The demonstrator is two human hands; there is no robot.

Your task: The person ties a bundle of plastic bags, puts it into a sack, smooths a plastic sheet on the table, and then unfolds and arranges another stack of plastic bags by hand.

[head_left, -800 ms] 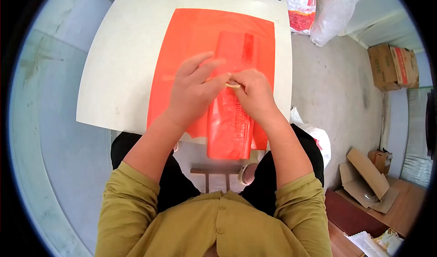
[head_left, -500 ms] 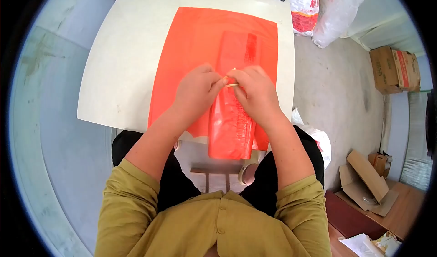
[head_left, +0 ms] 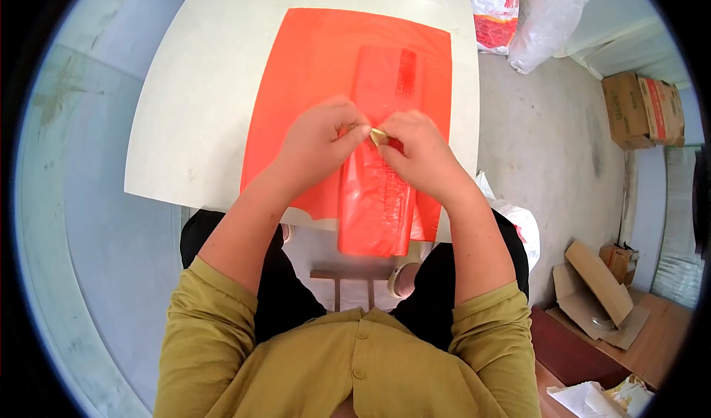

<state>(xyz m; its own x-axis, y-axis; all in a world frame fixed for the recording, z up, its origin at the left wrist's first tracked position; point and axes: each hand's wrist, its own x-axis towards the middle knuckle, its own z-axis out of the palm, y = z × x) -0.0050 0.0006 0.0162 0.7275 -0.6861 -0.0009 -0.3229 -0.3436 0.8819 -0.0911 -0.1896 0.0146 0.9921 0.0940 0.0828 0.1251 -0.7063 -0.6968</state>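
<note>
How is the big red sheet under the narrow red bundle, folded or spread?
Spread: the red sheet lies broad and flat on the white table, its edges reaching beyond the narrow red bundle.

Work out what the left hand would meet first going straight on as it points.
Most likely the right hand, just beyond the thin yellow strip at the fingertips of the left hand; depth is unclear.

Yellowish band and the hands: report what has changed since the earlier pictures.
The left hand has curled its raised, spread fingers inward, toward the right hand. The yellowish band at the right hand's fingertips has changed angle. The folded red plastic and pale tabletop look unmoved.
</note>
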